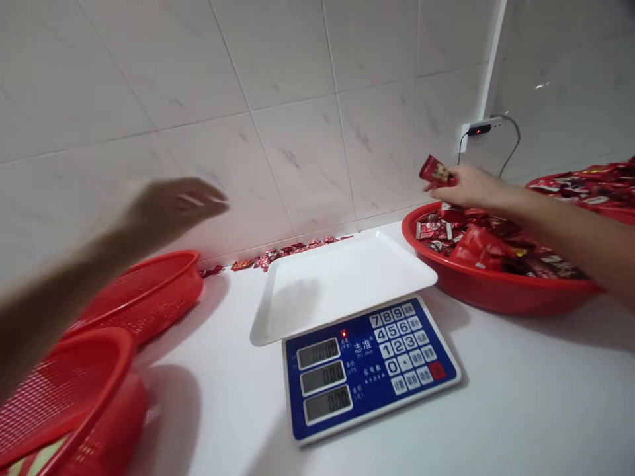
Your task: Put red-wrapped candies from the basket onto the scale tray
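My right hand (466, 186) pinches a small red wrapped candy (435, 170) above a red plastic basket (496, 291) heaped with wrapped candies (483, 248). On the left, my left hand (173, 205) hangs in the air over an empty-looking red basket (149, 291). Its fingers are loosely bent and apart, slightly blurred, and nothing shows in them. Between the hands stands a digital scale (370, 367) with a bare white tray (342, 281) on top. The scale's displays appear to show zeros, and a small red light glows.
More wrapped candies (292, 250) lie in a row along the tiled wall (297, 145) behind the tray. Another red basket (94, 403) is at the front left. Candies fill a further basket (595, 188) at the far right. A plugged-in adapter (479, 130) with cables is on the wall.
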Available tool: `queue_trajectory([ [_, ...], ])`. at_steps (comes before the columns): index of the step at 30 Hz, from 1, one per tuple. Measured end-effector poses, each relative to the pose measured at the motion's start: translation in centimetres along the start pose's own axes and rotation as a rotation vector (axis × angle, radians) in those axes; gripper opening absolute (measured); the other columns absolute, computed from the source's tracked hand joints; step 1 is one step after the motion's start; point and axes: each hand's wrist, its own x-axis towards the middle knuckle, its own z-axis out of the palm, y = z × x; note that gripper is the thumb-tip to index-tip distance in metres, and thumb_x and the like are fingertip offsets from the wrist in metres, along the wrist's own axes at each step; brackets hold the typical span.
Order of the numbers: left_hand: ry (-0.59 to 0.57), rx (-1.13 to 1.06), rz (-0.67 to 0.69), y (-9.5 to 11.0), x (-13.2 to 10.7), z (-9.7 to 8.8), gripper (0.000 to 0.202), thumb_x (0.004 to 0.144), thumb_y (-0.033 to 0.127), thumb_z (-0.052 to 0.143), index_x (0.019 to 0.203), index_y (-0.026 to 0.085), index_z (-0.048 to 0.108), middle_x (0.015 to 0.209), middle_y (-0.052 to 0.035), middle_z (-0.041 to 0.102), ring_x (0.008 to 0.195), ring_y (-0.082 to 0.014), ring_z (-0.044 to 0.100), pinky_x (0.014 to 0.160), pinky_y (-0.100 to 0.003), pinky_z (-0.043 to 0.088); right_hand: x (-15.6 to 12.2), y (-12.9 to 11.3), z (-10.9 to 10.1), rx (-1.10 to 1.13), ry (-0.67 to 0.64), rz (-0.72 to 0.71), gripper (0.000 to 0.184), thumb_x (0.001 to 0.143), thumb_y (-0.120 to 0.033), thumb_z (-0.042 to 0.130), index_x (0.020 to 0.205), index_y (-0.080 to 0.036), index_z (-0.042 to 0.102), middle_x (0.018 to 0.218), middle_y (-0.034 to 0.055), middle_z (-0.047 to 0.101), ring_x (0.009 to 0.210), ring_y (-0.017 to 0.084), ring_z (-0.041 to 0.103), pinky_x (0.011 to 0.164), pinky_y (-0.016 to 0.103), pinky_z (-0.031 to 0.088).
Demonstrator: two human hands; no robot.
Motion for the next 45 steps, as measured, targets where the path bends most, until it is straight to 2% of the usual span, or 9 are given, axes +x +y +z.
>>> queue_trajectory([
  [2, -0.159, 0.201, 0.093, 4.2, -1.8, 3.7, 0.015, 0.066, 0.004, 0.080, 0.071, 0.015, 0.072, 0.057, 0.0037, 0.064, 0.054, -0.0098, 0.057, 0.054, -0.014, 0.041, -0.2, -2.5, 0.8, 0.164, -0.034, -0.070, 0.024, 0.087, -0.026, 0.054, 0.102, -0.012, 0.067, 0.075, 0.0053, 0.060, 0.064, 0.014, 0.049, 0.061, 0.025, 0.037],
  [5, -0.323, 0.084, 0.222, 7.6, -4.1, 8.2, 0.014, 0.072, 0.017, 0.080, 0.084, 0.016, 0.074, 0.073, -0.0037, 0.070, 0.065, -0.0149, 0.063, 0.058, -0.020, 0.046, -0.7, -6.3, 2.7, 0.082, -0.055, -0.152, 0.013, 0.081, -0.025, 0.059, 0.089, -0.017, 0.065, 0.075, 0.0055, 0.061, 0.069, 0.017, 0.053, 0.060, 0.026, 0.034],
  [10, -0.308, -0.220, 0.113, 5.2, -5.7, 11.8, 0.067, 0.064, 0.028, 0.085, 0.126, 0.030, 0.060, 0.122, -0.0123, 0.062, 0.088, -0.0253, 0.067, 0.059, -0.027, 0.051, -2.8, -9.4, 5.2, 0.166, -0.255, -0.278, 0.010, 0.078, -0.027, 0.060, 0.084, -0.019, 0.062, 0.077, 0.0052, 0.065, 0.070, 0.018, 0.057, 0.058, 0.026, 0.035],
  [14, -0.412, -0.308, 0.167, 2.6, -7.4, 11.9, 0.019, 0.083, 0.039, 0.066, 0.093, 0.022, 0.070, 0.092, -0.0072, 0.071, 0.087, -0.0228, 0.067, 0.075, -0.032, 0.051, -5.2, -9.3, 6.0, 0.316, -0.403, -0.363, 0.009, 0.073, -0.024, 0.058, 0.080, -0.020, 0.061, 0.071, 0.0015, 0.063, 0.064, 0.015, 0.057, 0.056, 0.026, 0.037],
  [23, -0.391, -0.585, -0.040, 0.4, -7.8, 10.5, 0.043, 0.062, 0.035, 0.085, 0.086, 0.022, 0.053, 0.078, -0.0010, 0.068, 0.075, -0.0191, 0.066, 0.065, -0.029, 0.047, -5.2, -8.3, 6.0, 0.722, -0.709, -0.411, 0.037, 0.066, -0.037, 0.079, 0.097, -0.021, 0.068, 0.077, -0.0017, 0.062, 0.064, 0.011, 0.052, 0.056, 0.024, 0.037],
  [27, -0.357, -0.614, -0.057, 0.0, -7.5, 10.1, 0.043, 0.061, 0.033, 0.086, 0.083, 0.021, 0.051, 0.077, -0.0006, 0.068, 0.072, -0.0163, 0.064, 0.064, -0.027, 0.046, -5.0, -8.3, 6.0, 0.775, -0.641, -0.280, 0.040, 0.072, -0.046, 0.075, 0.104, -0.021, 0.071, 0.086, 0.0020, 0.067, 0.073, 0.013, 0.056, 0.061, 0.024, 0.039],
  [32, -0.403, -0.580, -0.024, 0.5, -7.9, 9.9, 0.041, 0.062, 0.033, 0.085, 0.085, 0.020, 0.053, 0.075, 0.0002, 0.068, 0.071, -0.0150, 0.062, 0.063, -0.026, 0.045, -5.5, -8.8, 6.7, 0.967, -0.641, -0.418, 0.041, 0.075, -0.043, 0.076, 0.109, -0.020, 0.070, 0.100, 0.0066, 0.072, 0.095, 0.019, 0.062, 0.079, 0.029, 0.045],
  [37, -0.508, -0.447, -0.039, 0.4, -7.6, 9.4, 0.037, 0.069, 0.043, 0.077, 0.091, 0.017, 0.064, 0.080, -0.0056, 0.072, 0.076, -0.0196, 0.067, 0.071, -0.031, 0.052, -5.5, -8.7, 6.6, 0.953, -0.499, -0.370, 0.040, 0.078, -0.046, 0.074, 0.105, -0.018, 0.070, 0.095, 0.0079, 0.071, 0.086, 0.017, 0.062, 0.069, 0.027, 0.044],
  [45, -0.131, -0.173, 0.197, 0.1, -7.7, 9.1, 0.010, 0.073, 0.030, 0.066, 0.071, 0.020, 0.064, 0.087, -0.0042, 0.075, 0.084, -0.0212, 0.070, 0.074, -0.031, 0.052, -4.8, -7.1, 6.7, 0.972, -0.752, -0.182, 0.067, 0.076, -0.080, 0.049, 0.085, -0.015, 0.067, 0.061, -0.0010, 0.047, 0.047, 0.007, 0.034, 0.042, 0.022, 0.026],
])
